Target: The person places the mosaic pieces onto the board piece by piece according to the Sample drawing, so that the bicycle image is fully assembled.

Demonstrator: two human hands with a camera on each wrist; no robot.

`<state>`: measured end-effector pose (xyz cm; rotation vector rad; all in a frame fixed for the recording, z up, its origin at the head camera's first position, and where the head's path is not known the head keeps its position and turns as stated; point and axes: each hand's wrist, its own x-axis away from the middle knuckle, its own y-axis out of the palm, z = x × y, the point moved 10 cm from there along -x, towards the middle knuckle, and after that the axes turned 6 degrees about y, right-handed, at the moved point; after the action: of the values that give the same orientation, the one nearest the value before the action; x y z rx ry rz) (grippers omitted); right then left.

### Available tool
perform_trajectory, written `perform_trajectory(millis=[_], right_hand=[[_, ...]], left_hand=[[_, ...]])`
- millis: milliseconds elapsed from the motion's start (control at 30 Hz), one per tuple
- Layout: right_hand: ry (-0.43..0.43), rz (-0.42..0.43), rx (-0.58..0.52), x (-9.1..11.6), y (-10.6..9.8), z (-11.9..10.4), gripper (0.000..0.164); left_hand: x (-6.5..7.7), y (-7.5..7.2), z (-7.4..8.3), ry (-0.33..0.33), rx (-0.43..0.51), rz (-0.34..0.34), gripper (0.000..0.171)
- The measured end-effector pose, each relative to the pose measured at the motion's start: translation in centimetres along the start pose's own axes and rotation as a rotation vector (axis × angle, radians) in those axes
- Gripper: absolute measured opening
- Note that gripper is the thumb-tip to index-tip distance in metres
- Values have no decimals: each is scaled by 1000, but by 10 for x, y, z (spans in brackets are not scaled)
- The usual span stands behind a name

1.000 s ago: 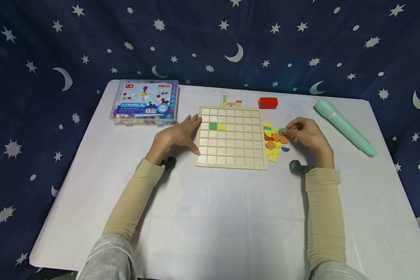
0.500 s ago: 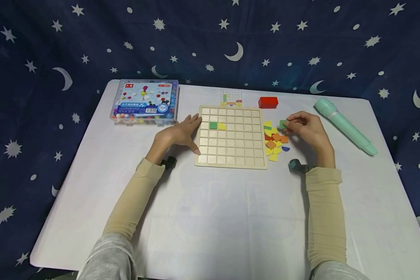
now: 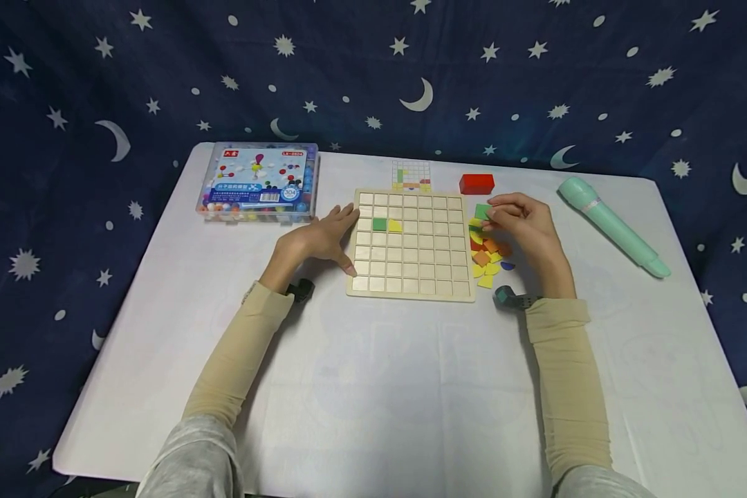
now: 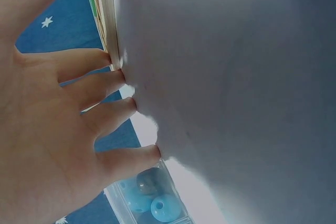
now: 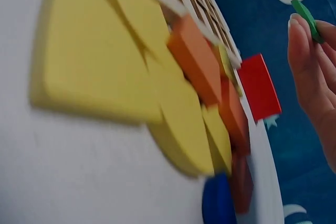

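Head view: by the right hand (image 3: pixel 524 225), a green tile (image 3: pixel 482 211) is pinched between thumb and fingers, near the board's right edge; in the right wrist view it is seen lifted. Below it, loose pieces (image 3: pixel 485 270) in yellow, orange, red and blue are heaped beside the board. The left hand (image 3: pixel 320 238) is spread wide, thumb and fingers set along the left edge of the gridded wooden board (image 3: pixel 423 266). Two board cells, side by side, are filled: a green square (image 3: pixel 380 224) and a yellow piece (image 3: pixel 395 225).

Beyond the board, a printed grid card (image 3: pixel 411 176) and a red block (image 3: pixel 476 184) are seen. Left of these, coloured beads (image 4: pixel 166 208) are contained in a clear plastic box (image 3: pixel 255 216). On its label (image 3: pixel 268 166), "304" can be read, with Chinese characters and a barcode; the red-patch lettering is too small to be made out. At far right, a mint-green baton-like object (image 3: pixel 613 225) is laid on the surface (image 3: pixel 373 387).
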<state>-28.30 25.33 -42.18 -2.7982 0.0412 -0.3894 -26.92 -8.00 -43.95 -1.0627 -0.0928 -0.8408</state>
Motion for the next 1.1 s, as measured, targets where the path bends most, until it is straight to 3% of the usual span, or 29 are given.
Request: perform_trajectory(millis=[200,567,733,1000,1100], right_hand=[[84,-57,36,4,20,2,40],[119,-131,79,6,52,-3,38],[104,-144,83,5,62,-9,41],[60,-233,53,2,89,-17,38],[41,-269,89,2,100,-21,37]], left_hand=[[0,1,0,-7,-15,-3,125],[-1,0,-1,-3,-17,-8,125],[0,-1,-1,7,-14,-1,125],[-1,0,-2,8,-16,-8,126],[-2,1,-2,1,-17,-10,127]])
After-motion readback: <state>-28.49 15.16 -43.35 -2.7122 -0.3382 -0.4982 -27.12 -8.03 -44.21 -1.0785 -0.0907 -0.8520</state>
